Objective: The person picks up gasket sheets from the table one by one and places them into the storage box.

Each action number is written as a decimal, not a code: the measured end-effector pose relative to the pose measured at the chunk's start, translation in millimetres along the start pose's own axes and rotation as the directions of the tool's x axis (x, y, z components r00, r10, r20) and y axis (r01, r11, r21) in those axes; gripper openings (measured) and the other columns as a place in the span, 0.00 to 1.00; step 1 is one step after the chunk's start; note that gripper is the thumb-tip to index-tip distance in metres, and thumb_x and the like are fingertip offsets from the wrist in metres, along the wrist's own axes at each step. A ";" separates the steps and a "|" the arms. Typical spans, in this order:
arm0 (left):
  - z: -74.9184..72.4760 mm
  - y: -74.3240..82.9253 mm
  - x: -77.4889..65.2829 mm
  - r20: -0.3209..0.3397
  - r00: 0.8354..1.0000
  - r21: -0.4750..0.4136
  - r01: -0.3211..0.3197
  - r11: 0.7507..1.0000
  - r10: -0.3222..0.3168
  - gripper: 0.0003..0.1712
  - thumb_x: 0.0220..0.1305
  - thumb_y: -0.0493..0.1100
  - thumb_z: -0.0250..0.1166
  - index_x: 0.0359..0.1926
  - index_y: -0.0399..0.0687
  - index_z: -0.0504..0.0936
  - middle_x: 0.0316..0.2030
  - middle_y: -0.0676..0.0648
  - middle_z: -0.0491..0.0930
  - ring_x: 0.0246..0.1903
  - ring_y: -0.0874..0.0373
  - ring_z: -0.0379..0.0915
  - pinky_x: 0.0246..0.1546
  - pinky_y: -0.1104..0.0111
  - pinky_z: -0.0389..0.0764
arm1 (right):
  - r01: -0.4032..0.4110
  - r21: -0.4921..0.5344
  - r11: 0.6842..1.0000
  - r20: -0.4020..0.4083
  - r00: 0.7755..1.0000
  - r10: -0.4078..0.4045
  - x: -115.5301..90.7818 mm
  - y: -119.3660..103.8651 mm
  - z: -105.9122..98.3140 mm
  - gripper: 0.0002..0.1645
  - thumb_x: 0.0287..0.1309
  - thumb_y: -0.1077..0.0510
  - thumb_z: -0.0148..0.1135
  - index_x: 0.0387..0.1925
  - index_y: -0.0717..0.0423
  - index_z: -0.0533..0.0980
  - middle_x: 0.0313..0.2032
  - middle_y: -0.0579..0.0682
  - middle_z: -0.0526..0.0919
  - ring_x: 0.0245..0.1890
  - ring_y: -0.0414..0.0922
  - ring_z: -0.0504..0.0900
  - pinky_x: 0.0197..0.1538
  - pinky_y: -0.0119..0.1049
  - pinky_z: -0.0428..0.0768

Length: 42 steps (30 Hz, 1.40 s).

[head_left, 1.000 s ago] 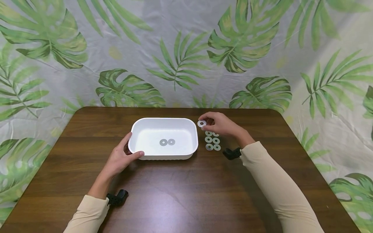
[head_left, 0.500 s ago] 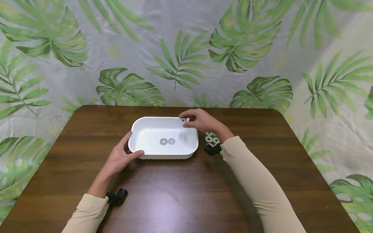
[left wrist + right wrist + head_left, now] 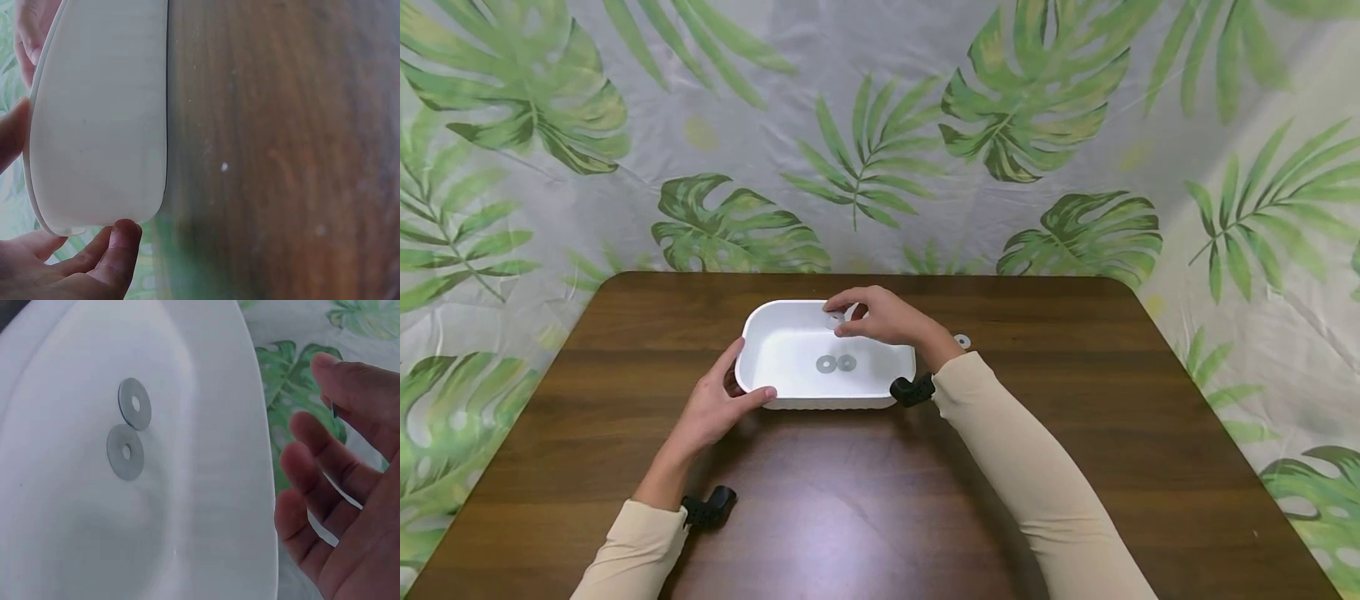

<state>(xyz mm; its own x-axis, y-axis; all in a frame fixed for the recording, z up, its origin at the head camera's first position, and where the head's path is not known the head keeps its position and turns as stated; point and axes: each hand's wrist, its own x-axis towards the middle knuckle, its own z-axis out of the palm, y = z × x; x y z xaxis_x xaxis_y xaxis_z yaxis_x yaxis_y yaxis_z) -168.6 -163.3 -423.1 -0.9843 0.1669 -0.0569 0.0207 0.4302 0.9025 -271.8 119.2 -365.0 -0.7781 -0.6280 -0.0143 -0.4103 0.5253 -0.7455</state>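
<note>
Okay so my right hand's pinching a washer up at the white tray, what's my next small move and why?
I'd probably lower your right hand and lay the pinched washer in the white tray, beside the two flat washers: those already lie there side by side, and your left hand grips the tray's left end.

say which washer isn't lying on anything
The washer pinched by the right hand above the white tray; two others lie flat inside the tray, and another shows on the table.
</note>
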 end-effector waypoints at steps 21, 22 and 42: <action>1.0 1.7 2.7 0.011 1.000 0.010 -0.006 1.000 0.006 0.56 0.60 0.44 0.72 0.79 0.42 0.46 0.72 0.31 0.60 0.63 0.38 0.71 0.44 0.86 0.71 | -0.057 0.032 0.998 -0.011 0.998 0.058 -1.8 10.8 0.5 0.24 0.63 0.58 0.66 0.60 0.56 0.77 0.56 0.57 0.82 0.48 0.53 0.81 0.53 0.38 0.79; 0.9 1.7 2.6 0.010 1.000 0.010 -0.006 1.000 0.006 0.56 0.60 0.44 0.72 0.79 0.42 0.46 0.72 0.31 0.60 0.63 0.38 0.71 0.44 0.86 0.70 | -0.059 0.031 0.998 -0.011 0.998 0.059 -1.3 11.0 0.5 0.24 0.63 0.58 0.66 0.60 0.56 0.77 0.56 0.57 0.82 0.48 0.53 0.81 0.53 0.38 0.79; -1.2 2.6 -0.1 -0.001 1.000 0.018 0.011 1.000 -0.011 0.57 0.60 0.45 0.72 0.79 0.43 0.45 0.73 0.32 0.59 0.63 0.38 0.70 0.43 0.87 0.70 | -0.064 -0.075 0.995 -0.134 0.990 0.054 -24.6 6.2 -14.3 0.23 0.63 0.58 0.65 0.60 0.50 0.77 0.60 0.51 0.76 0.52 0.49 0.78 0.54 0.45 0.77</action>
<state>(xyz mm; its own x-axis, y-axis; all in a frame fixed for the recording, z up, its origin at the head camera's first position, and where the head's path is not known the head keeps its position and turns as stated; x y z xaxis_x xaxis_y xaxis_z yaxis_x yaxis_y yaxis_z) -168.6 -163.2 -420.2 -0.9847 0.1610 -0.0666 0.0129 0.4482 0.8938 -262.0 146.1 -359.7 -0.8558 -0.5161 0.0350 -0.3939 0.6063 -0.6909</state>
